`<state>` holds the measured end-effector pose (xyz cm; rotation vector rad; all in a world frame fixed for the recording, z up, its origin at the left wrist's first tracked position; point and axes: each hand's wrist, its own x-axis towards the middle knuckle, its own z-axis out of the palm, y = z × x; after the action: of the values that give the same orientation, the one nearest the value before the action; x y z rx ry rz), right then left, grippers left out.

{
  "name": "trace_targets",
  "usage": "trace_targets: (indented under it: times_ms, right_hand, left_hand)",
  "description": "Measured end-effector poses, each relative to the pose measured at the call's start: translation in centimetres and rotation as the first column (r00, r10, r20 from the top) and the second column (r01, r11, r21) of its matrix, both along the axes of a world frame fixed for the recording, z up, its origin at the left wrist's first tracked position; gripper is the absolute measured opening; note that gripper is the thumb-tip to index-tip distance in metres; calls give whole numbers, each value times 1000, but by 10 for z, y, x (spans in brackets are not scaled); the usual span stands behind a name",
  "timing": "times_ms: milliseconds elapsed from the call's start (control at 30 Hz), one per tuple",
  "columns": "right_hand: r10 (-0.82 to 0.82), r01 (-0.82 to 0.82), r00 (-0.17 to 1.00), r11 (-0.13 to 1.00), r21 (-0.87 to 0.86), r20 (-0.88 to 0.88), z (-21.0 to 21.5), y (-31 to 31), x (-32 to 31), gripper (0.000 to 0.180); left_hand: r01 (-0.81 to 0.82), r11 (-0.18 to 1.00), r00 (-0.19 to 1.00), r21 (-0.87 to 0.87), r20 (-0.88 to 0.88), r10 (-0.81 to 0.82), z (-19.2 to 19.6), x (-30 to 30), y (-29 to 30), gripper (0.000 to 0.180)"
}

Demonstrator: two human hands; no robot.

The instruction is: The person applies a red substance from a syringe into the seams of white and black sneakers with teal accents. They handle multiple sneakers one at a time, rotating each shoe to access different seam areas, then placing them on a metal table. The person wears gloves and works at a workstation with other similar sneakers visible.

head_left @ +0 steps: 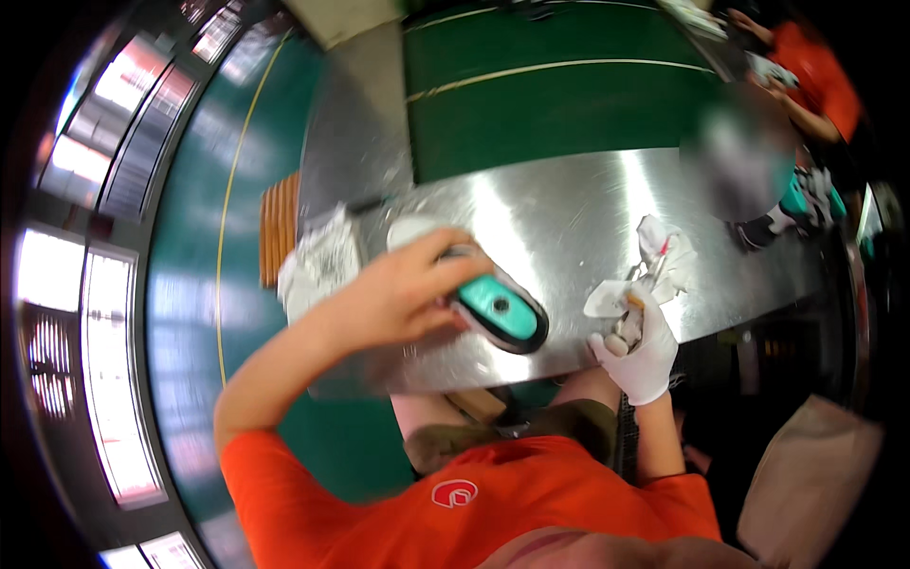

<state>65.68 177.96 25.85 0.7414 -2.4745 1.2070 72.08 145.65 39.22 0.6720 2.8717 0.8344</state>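
Note:
My left hand [408,289], bare, is closed around the middle of a shoe [500,308] and holds it over the metal table. A teal patch with a black rim and a dark round spot faces up at the shoe's near end; its far end is white. My right hand [645,356] wears a white glove, its fingers curled by the table's near edge. Something small and pale shows between them, too unclear to name. A flat white piece [607,299] is beside those fingers, and crumpled white material [666,254] with a red-tipped item lies just beyond.
The shiny metal table [569,204] runs across in front of me. At its left are a white crumpled bundle [324,264] and brown slats [279,230]. Teal and black shoes [806,204] stand at the right. A co-worker in orange [820,71] is at the far right.

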Motion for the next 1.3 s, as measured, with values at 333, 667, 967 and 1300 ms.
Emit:
trace_targets:
  times_ms: [333,667,967,1300]
  right_hand:
    - [182,-103,867,977,-189,464,27,24,-9,59]
    - [533,-21,463,806,-592,709,-7,23,-12,58]
    - [810,282,68,545,-790,582,-2,30,-36,33]
    - [686,514,51,605,-608,726,47,33,-45,31]
  left_hand:
    - [-116,956,870,268,-437,228,39,-195,51,62]
    - [282,893,827,351,-560,-41,75,-480,312,64]
    - [423,870,862,255,-411,-298,-36,-551,496,69]
    - [115,983,912,144,376,-162,-40,-539,336,87]
